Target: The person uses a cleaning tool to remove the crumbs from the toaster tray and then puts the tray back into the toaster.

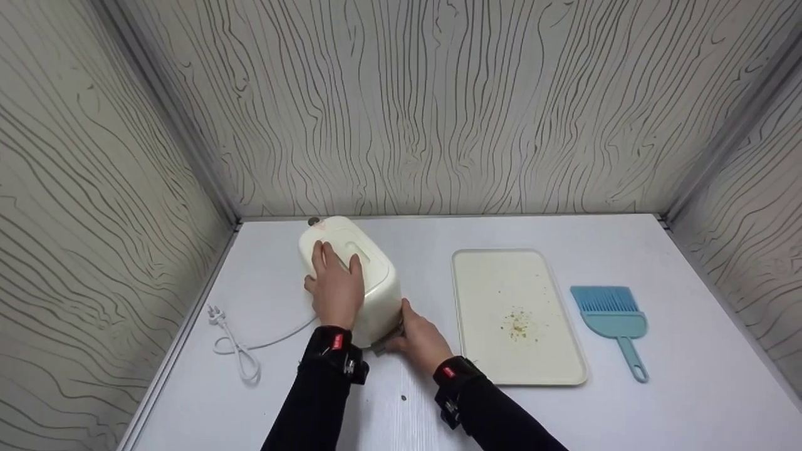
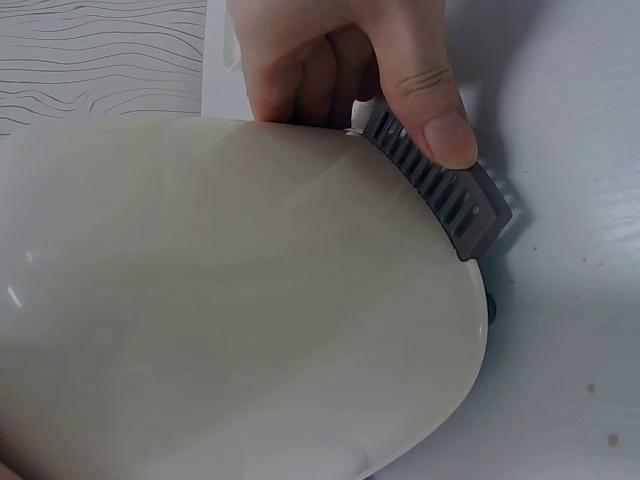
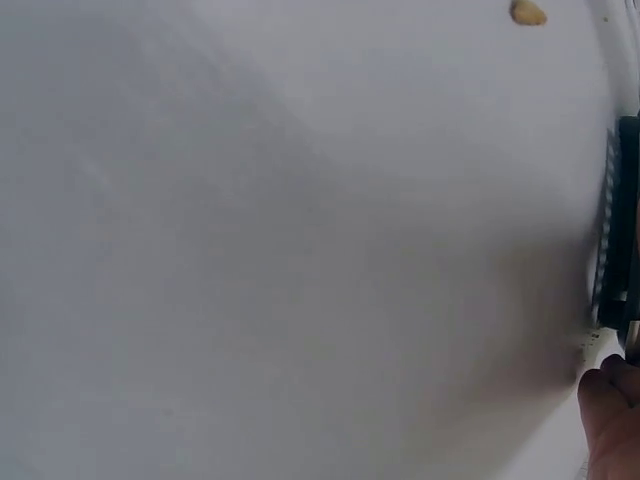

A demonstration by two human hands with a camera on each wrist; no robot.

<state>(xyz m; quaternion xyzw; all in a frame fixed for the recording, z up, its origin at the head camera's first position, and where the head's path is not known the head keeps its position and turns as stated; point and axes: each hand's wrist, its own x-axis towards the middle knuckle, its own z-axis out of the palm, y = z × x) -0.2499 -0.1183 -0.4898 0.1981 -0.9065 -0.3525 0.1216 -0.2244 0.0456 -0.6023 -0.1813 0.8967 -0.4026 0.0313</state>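
A cream toaster point(image 1: 382, 307) with rounded corners and a lidded top stands at the left of the white table, turned at an angle. My left hand point(image 1: 338, 291) rests on its top with the fingers spread. Low at the near end, my right hand point(image 1: 426, 341) pinches the dark grey slotted crumb tray point(image 2: 440, 190) that juts out from the toaster's bottom edge. In the left wrist view the thumb point(image 2: 425, 90) lies on the slotted part, and the other fingers curl behind it. The right wrist view mostly shows table surface.
A white power cord with a plug point(image 1: 216, 315) lies left of the toaster. To the right is a cream tray point(image 1: 501, 275) with brown crumbs point(image 1: 519, 322) on it. Beyond it lies a blue brush point(image 1: 614, 319). One crumb point(image 1: 403, 398) sits on the table near my wrists. Patterned walls enclose the table.
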